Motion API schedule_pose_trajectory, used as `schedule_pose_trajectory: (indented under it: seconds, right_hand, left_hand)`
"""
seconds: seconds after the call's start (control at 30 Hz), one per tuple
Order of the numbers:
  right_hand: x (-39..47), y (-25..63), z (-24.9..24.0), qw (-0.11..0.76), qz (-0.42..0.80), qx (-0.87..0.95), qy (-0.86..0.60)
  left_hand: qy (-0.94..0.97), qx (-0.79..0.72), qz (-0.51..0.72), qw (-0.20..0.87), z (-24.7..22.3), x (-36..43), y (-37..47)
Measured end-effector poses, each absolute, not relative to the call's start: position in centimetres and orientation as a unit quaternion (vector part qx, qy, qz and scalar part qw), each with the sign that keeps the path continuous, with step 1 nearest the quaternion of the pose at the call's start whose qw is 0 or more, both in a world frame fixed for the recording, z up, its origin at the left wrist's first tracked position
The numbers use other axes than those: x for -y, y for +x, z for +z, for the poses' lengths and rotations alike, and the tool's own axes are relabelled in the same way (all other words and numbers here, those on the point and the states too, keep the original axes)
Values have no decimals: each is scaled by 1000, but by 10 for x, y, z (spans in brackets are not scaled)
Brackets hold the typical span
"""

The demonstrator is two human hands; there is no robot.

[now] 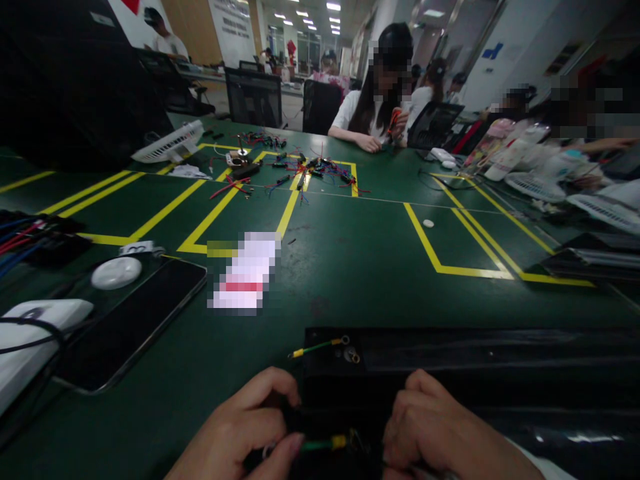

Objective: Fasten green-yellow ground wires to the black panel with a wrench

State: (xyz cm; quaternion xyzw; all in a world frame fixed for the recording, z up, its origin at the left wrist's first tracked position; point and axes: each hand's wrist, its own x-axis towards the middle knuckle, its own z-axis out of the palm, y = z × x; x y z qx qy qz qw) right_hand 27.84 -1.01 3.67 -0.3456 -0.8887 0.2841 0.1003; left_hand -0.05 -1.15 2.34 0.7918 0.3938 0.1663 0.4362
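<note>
At the bottom centre, my left hand pinches a short green wire with a yellow sleeve at its right end. My right hand is closed beside a long black panel, its fingertips curled; what it holds is hidden. Another green wire with yellow-sleeved ends and a ring terminal lies on the panel's left corner, by small metal parts. The area between my hands is dark and hard to make out.
A black phone, a round white case and a white box with a cable lie left on the green table. Wire bundles are further back. Across the table sits a person holding something orange.
</note>
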Motion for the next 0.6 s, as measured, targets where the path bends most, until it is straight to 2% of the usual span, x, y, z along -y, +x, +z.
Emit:
schedule_pose_trajectory:
  seconds: [0.13,0.3,0.37,0.47,0.53,0.6]
  right_hand:
    - [-5,268,69,45,311,883,-349]
    - [-18,261,106,46,321,886,-331]
    - [-17,265,108,78,334,876,-339]
    - [-10,275,97,173,362,818,-413]
    - [-3,281,84,227,370,804,-406]
    - [3,285,70,235,370,823,-362]
  left_hand:
    - [789,-390,181,439,21,12,0]
    - [789,-380,193,442,22,10,0]
    - [787,-380,189,449,22,10,-1]
    - [787,-375,188,452,22,9,-1]
    - [787,-373,191,453,22,9,-1]
    - [785,-376,192,454,23,8,0]
